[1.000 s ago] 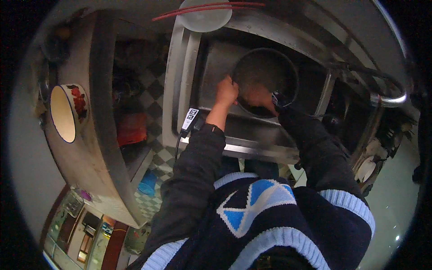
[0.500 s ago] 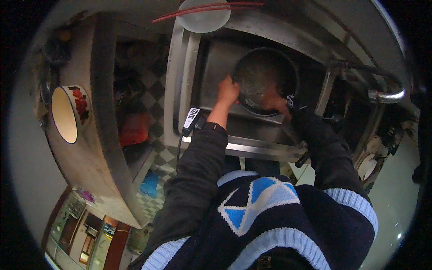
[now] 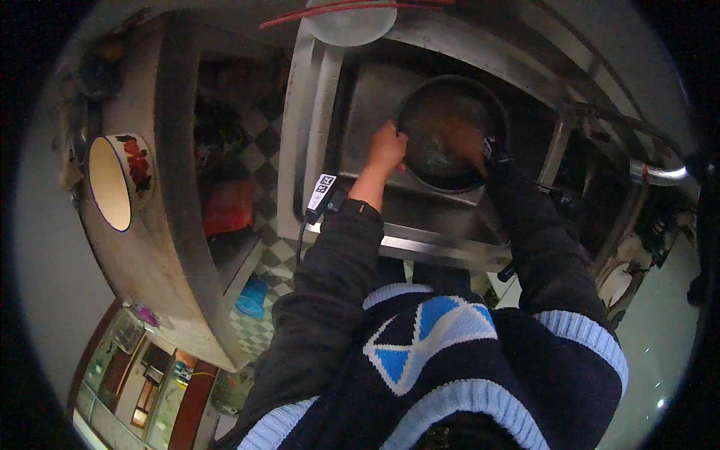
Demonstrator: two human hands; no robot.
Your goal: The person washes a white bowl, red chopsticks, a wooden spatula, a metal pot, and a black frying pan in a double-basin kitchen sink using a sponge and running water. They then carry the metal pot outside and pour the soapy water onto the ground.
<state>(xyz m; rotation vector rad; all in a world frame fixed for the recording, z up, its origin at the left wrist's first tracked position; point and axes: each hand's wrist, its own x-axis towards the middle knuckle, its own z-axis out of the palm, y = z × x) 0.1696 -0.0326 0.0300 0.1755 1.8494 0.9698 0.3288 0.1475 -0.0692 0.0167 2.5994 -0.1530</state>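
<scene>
A round dark pan sits in the metal sink, with a little cloudy water in its bottom. My left hand is closed around its left edge. Reaching in from the right side, my right hand is down inside the pan against its inner surface. That hand is blurred and dim, so its fingers and anything under them cannot be made out.
Beyond the sink's far left corner stands a whitish bowl with red sticks across it. A faucet is at the right. On the left ledge is a flowered enamel pot; a blue bin stands on the checkered floor.
My right hand has moved from the pan's near right side toward its far middle. My left hand keeps its hold on the edge. The whole view has shifted slightly.
</scene>
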